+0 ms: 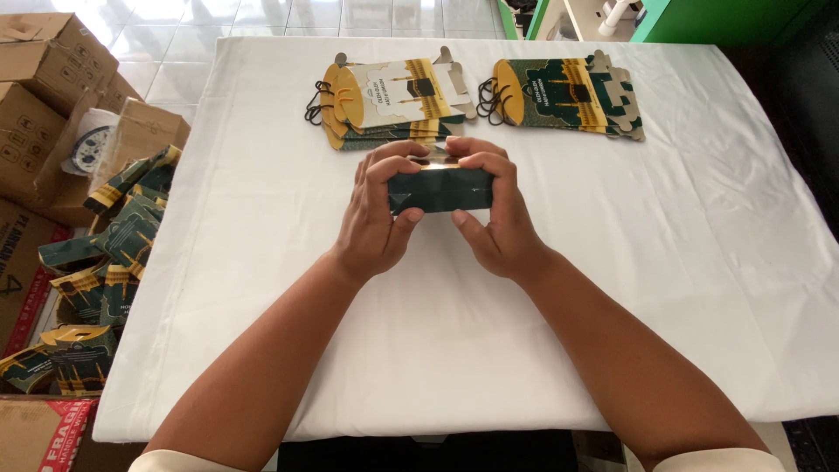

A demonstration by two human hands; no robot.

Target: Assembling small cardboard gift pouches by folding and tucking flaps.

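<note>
The setting is a small packing and assembly work area rather than a home room. A desk (664, 288) draped in a white cloth carries two stacks of flat printed box blanks (393, 100), (564, 94). On the tiled floor (175, 44) to the left stand brown cardboard cartons (44, 79) and a heap of finished green-and-gold folded boxes (96, 271).

— What do we see beyond the white tablecloth (682, 288)?
— Left of it, brown cardboard boxes (44, 79) and a heap of folded green-and-gold cartons (96, 280); past its far edge, pale floor tiles (262, 17).
</note>
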